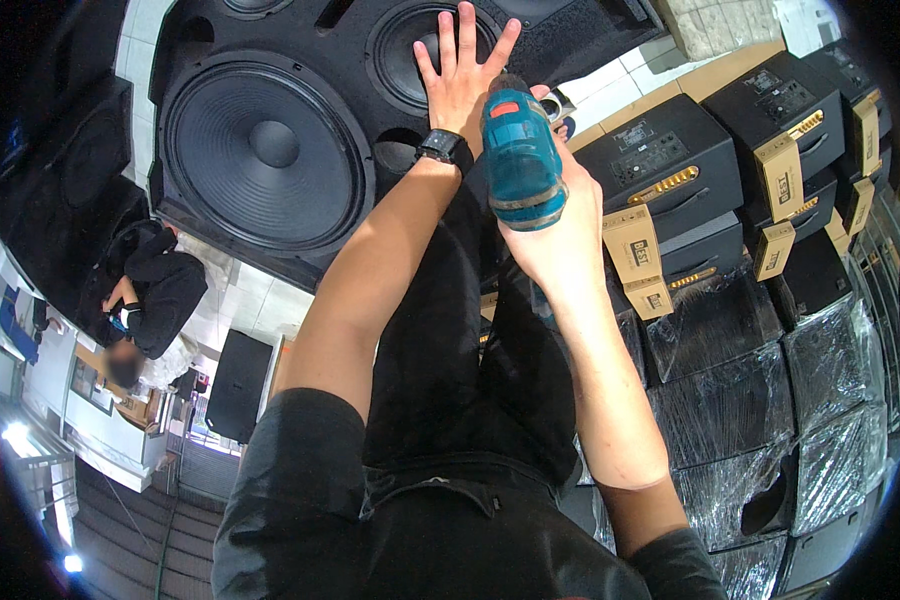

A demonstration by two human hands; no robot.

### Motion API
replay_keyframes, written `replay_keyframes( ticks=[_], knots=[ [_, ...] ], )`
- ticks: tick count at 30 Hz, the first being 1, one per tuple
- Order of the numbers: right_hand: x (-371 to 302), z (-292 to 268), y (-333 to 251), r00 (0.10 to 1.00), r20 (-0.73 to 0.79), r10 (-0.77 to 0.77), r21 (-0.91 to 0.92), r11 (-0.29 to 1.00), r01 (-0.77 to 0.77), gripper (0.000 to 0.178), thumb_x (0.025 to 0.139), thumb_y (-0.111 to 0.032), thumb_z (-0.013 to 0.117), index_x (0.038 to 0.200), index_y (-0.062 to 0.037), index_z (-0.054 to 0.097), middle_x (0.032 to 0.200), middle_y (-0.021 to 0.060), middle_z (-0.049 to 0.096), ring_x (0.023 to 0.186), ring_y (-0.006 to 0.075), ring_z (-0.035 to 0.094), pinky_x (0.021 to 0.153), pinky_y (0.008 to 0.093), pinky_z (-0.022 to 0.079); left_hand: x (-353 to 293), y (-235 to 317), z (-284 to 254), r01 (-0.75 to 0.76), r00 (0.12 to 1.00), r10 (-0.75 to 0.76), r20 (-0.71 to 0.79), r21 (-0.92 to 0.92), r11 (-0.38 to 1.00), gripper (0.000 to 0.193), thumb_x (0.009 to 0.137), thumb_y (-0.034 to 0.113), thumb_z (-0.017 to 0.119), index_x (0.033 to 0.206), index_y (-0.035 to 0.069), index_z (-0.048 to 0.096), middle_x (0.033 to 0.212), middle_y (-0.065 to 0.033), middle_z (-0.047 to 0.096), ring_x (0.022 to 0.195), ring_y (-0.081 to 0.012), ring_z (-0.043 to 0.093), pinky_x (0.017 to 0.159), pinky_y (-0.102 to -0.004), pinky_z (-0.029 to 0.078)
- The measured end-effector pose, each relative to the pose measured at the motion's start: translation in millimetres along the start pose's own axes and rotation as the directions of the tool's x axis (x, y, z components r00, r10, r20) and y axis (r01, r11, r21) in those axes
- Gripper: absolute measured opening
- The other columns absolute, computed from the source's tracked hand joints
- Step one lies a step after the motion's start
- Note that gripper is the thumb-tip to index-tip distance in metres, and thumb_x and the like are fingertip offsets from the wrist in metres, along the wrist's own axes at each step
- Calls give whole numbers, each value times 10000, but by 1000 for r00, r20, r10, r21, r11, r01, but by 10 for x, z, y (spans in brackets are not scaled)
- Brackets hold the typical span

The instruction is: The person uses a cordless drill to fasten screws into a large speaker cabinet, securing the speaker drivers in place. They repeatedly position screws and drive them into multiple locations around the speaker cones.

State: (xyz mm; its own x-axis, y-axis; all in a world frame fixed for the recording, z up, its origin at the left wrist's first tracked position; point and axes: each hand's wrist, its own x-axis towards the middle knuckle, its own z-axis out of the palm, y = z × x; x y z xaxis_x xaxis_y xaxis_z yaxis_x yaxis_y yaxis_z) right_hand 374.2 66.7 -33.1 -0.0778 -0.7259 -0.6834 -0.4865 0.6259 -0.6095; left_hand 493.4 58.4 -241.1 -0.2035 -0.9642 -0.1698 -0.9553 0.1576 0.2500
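My left hand (460, 72) lies flat with fingers spread on the smaller speaker cone (405, 60) of a large black speaker cabinet (350, 150); a black watch sits on that wrist. My right hand (560, 235) grips a teal cordless drill (518, 160) with a red button, held upright just right of my left wrist and pointing at the cabinet. The drill's tip is hidden behind its body. A much larger woofer (265, 150) fills the cabinet to the left.
Black amplifier boxes with gold handles and tan cardboard corners (670, 170) are stacked at right. Below them stand black units wrapped in clear plastic film (760, 400). Another person in black (150, 290) crouches at far left near a desk. White tiled floor (620, 85) shows behind.
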Motion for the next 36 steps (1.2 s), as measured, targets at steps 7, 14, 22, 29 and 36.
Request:
replay_keyframes(
  ticks=[7, 14, 22, 29, 36],
  knots=[
    [17, 66, -113, 999, -24, 48, 74, 996, -46, 457, 830, -150, 803, 1253, -28, 682, 1027, 201, 782, 1035, 314, 780, 907, 395, 586, -22, 13, 101, 7, 999, -13, -49, -128, 992, 1059, 779, 821, 717, 1671, 426, 305, 1784, -194, 53, 1630, -463, 68, 1215, -771, 60],
    [6, 96, -127, 993, -23, 117, 58, 992, -116, 464, 837, -132, 781, 1263, -4, 650, 997, 218, 769, 1006, 333, 778, 888, 396, 586, -13, 41, 24, 40, 999, -38, 17, -154, 987, 1092, 771, 801, 736, 1681, 438, 253, 1785, -196, 22, 1636, -445, 49, 1229, -756, 51],
    [2, 72, -103, 992, -14, 123, 100, 988, -121, 474, 836, -95, 764, 1292, -25, 654, 1023, 196, 779, 1002, 328, 779, 892, 399, 589, 1, 61, -24, 55, 998, -52, 29, -141, 988, 1061, 770, 755, 761, 1668, 431, 299, 1782, -200, 68, 1632, -448, 92, 1224, -756, 105],
    [3, 100, -158, 987, -22, 161, 113, 981, -158, 501, 846, -107, 780, 1325, -34, 654, 1048, 184, 781, 1027, 301, 778, 915, 389, 585, -8, 58, -16, 43, 999, -44, 0, -195, 980, 1084, 761, 761, 767, 1674, 420, 291, 1782, -206, 57, 1634, -452, 69, 1222, -761, 69],
    [22, 97, -136, 987, -16, 162, 133, 978, -158, 487, 825, -66, 775, 1296, -35, 657, 1050, 182, 777, 1009, 304, 777, 905, 381, 586, -16, 59, -24, 47, 999, -44, 20, -177, 983, 1076, 778, 778, 735, 1681, 414, 277, 1783, -203, 54, 1633, -448, 78, 1222, -755, 71]
  ],
)
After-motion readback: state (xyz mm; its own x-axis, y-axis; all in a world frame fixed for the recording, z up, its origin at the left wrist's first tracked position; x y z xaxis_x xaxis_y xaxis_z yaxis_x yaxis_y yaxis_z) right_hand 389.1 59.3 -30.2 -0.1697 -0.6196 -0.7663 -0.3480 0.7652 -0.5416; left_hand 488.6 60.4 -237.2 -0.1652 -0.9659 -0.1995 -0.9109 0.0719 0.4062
